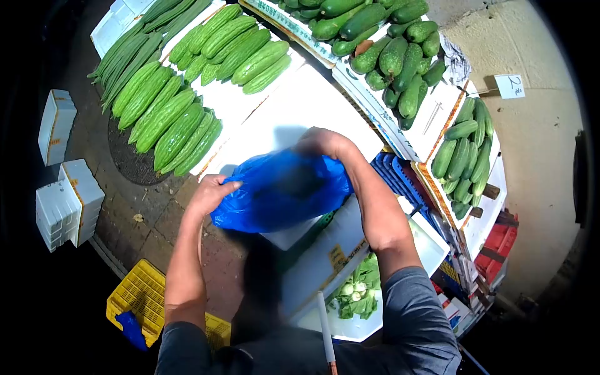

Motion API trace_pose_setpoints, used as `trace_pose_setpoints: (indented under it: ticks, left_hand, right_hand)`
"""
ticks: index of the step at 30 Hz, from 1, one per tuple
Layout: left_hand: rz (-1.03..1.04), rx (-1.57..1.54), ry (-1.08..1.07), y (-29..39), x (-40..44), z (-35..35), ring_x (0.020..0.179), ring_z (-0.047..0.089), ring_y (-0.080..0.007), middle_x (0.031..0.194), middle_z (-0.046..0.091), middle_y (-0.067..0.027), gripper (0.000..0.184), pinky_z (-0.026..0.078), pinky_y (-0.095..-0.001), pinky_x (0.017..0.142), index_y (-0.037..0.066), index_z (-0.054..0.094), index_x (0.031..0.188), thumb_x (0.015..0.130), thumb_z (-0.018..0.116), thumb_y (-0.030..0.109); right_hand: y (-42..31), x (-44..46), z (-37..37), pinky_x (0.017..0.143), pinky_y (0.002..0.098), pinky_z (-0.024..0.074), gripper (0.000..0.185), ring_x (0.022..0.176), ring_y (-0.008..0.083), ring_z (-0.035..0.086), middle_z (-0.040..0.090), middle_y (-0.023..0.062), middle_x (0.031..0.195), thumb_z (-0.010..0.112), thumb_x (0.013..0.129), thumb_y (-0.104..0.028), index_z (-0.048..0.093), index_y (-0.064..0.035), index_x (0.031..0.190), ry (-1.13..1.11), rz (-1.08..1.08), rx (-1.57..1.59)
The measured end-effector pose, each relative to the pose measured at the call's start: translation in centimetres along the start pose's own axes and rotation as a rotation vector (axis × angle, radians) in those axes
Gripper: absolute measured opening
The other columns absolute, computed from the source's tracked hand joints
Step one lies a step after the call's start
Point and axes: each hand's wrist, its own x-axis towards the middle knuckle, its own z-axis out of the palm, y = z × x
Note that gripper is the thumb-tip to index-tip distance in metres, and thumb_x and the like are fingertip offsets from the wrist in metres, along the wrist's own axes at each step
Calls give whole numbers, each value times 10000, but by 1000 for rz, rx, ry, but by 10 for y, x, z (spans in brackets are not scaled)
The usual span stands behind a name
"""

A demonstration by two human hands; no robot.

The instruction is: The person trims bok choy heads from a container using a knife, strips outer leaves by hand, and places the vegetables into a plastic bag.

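Two bare hands reach forward in my head feed, working a blue plastic bag (269, 194) held up in the middle of the view, in front of a white foam surface (325, 106). On my left hand (209, 195), thumb and fingers are pinched together on the bag's left edge. My right hand (322, 142) is bent over the bag's far upper edge on the right; its fingertips are hidden and blurred, so I cannot tell how tightly they are closed. A dark patch shows in the bag's middle, and I cannot tell whether that is contents or shadow.

Beyond the left hand I see bitter melons (165, 117) laid side by side in two groups, with long slender green gourds (134, 59) past them at upper left. Dark green gourds (392, 57) are heaped at upper right, and cucumbers (459, 156) lie in a foam box below them, near a price card (510, 86) marked 2. Leafy greens (360, 287) with pale stems sit in a white box beside the right forearm. A yellow plastic crate (140, 297) stands on the ground at lower left, and a cigarette (325, 325) juts up from the bottom edge.
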Motion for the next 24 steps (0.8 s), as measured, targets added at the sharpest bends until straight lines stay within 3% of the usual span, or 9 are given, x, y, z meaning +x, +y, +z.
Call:
trace_pose_setpoints:
  ticks: [4, 6, 8, 11, 14, 16, 20, 21, 24]
  left_hand:
    - [-12, -358, 44, -32, 24, 4, 664, 612, -68, 837, 702, 3, 223, 503, -237, 618, 29, 722, 1006, 955, 688, 244]
    - [-32, -502, 61, -32, 26, 12, 673, 611, -74, 858, 696, 8, 201, 508, -244, 626, 55, 706, 1019, 964, 677, 245]
    - [-26, -584, 110, -37, 28, 15, 670, 616, -82, 850, 698, 1, 181, 520, -255, 622, 69, 701, 964, 959, 680, 249]
    - [-26, -628, 180, -19, 19, 24, 663, 627, -98, 832, 700, -14, 191, 523, -265, 603, 60, 692, 928, 957, 678, 249]
    - [-34, -614, 195, -25, 21, 25, 645, 627, -101, 820, 706, -23, 194, 521, -265, 602, 53, 693, 915, 962, 664, 239]
    - [-30, -611, 207, -34, 24, 25, 630, 618, -99, 807, 703, -21, 198, 512, -260, 598, 52, 693, 907, 963, 661, 239]
    - [48, -528, 279, -41, 28, 28, 590, 589, -82, 768, 692, -7, 220, 482, -242, 574, 50, 693, 882, 961, 661, 253]
    - [51, -498, 300, -43, 28, 30, 581, 582, -76, 758, 689, -1, 224, 476, -238, 567, 50, 692, 875, 961, 663, 256]
    - [316, 265, 774, -46, 22, 42, 901, 644, -258, 1044, 679, -171, 414, 510, -356, 804, -38, 643, 1111, 903, 708, 314]
  right_hand:
    - [76, 58, 24, 604, 279, 491, 177, 695, 135, 616, 686, 64, 806, 677, 897, -148, 727, -39, 1027, 238, -32, 534]
    - [84, 57, 38, 745, 345, 518, 265, 801, 212, 661, 708, 133, 942, 662, 901, -205, 715, -27, 1090, 554, -162, 351]
    - [46, 14, 49, 873, 396, 535, 278, 897, 300, 694, 706, 197, 1037, 645, 902, -188, 697, -34, 1127, 794, -147, 283]
    - [29, -26, 76, 853, 406, 535, 229, 834, 275, 694, 709, 157, 956, 594, 917, -137, 706, -54, 1099, 1149, -554, -83]
    - [25, -41, 122, 1014, 517, 440, 208, 894, 323, 695, 707, 166, 988, 543, 898, -125, 708, -73, 1013, 902, -596, -235]
    - [73, -34, 158, 1070, 570, 361, 208, 910, 316, 694, 710, 155, 989, 538, 876, -144, 701, -75, 985, 407, -391, -490]
    - [64, -79, 181, 1093, 584, 343, 207, 904, 318, 690, 719, 149, 959, 566, 829, -156, 709, -79, 957, -175, -92, -666]
    - [67, -87, 189, 1092, 580, 350, 206, 901, 320, 690, 719, 151, 937, 575, 821, -161, 714, -78, 948, -145, -70, -639]
    - [80, -103, 210, 1079, 566, 377, 201, 889, 324, 695, 720, 160, 894, 590, 809, -169, 722, -75, 927, -5, -60, -617]
